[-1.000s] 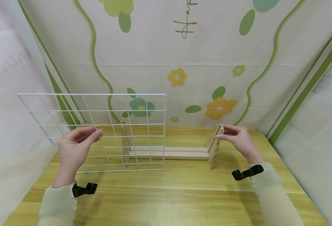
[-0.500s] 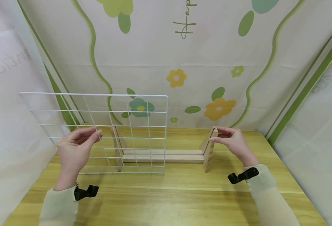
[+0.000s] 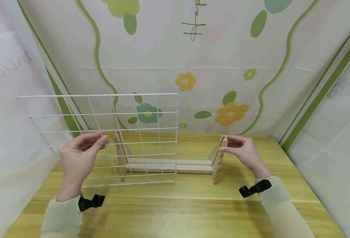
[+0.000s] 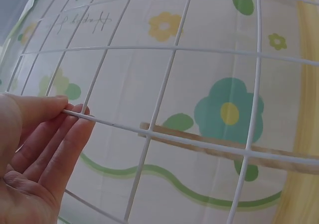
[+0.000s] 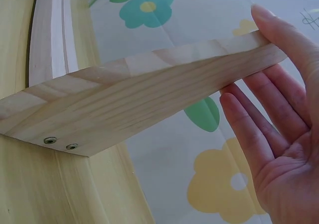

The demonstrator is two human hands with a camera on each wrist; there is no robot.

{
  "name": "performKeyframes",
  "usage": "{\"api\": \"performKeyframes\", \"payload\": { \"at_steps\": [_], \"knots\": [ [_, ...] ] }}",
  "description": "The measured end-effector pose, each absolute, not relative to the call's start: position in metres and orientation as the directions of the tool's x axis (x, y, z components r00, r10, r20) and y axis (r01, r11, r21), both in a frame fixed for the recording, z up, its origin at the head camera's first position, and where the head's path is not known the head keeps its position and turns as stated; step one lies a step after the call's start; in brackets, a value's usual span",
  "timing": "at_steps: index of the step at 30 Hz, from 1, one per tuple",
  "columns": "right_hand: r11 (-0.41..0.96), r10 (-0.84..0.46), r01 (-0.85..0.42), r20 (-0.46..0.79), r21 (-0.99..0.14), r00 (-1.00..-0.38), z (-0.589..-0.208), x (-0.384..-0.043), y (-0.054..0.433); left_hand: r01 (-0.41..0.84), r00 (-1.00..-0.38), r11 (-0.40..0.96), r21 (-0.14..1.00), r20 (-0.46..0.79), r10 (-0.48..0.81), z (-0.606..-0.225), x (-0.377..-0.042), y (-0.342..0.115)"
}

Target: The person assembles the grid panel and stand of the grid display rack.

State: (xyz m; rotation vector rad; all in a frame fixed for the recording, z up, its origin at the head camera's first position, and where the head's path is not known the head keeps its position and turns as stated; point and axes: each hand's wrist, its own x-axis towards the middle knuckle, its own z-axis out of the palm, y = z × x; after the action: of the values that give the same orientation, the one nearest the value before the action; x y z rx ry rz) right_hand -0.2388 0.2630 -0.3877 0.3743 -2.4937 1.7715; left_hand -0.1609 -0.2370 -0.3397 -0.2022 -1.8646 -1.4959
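Note:
My left hand (image 3: 79, 157) pinches a wire of a white wire grid panel (image 3: 177, 132), held upright on the left. In the left wrist view the thumb and fingers meet on one wire of the grid (image 4: 174, 49). Behind the panel stands a wooden stand (image 3: 193, 168): a grooved base bar between two slanted, slotted end boards. The panel overlaps its left end board (image 3: 120, 158) in the head view. My right hand (image 3: 243, 150) grips the top of the right end board (image 3: 219, 162) between thumb and fingers. Two metal bolts (image 5: 50, 140) show low on that board in the right wrist view.
The wood-grain table (image 3: 175, 208) spreads in front of the stand. A floral cloth (image 3: 210, 59) hangs behind it, with cloth walls (image 3: 335, 109) on both sides. A black wrist strap mount (image 3: 255, 188) sits at each sleeve.
The stand has slid left and a little nearer along with my right hand, so its left end now lies farther behind the grid. The grid panel has tilted slightly, its right side reaching a bit higher.

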Motion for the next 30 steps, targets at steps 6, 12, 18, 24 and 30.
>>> {"api": "performKeyframes", "payload": {
  "at_steps": [6, 12, 18, 24, 30],
  "knots": [
    [0.295, -0.167, -0.247, 0.204, -0.923, -0.965, -0.388, -0.24, 0.263, 0.55, -0.723, 0.315, 0.773, 0.63, -0.285, -0.335, -0.161, -0.23],
    [0.258, -0.182, -0.262, 0.22, -0.93, -0.958, -0.391, -0.242, 0.263, 0.56, -0.713, 0.334, 0.759, 0.646, -0.273, -0.331, -0.161, -0.221],
    [0.248, -0.184, -0.272, 0.231, -0.93, -0.955, -0.391, -0.241, 0.262, 0.554, -0.712, 0.35, 0.755, 0.648, -0.271, -0.327, -0.161, -0.214],
    [0.26, -0.177, -0.263, 0.222, -0.929, -0.959, -0.391, -0.241, 0.262, 0.554, -0.714, 0.36, 0.751, 0.651, -0.257, -0.326, -0.164, -0.207],
    [0.273, -0.172, -0.251, 0.21, -0.929, -0.963, -0.392, -0.24, 0.262, 0.561, -0.72, 0.341, 0.754, 0.648, -0.248, -0.324, -0.167, -0.199]
  ]
}}
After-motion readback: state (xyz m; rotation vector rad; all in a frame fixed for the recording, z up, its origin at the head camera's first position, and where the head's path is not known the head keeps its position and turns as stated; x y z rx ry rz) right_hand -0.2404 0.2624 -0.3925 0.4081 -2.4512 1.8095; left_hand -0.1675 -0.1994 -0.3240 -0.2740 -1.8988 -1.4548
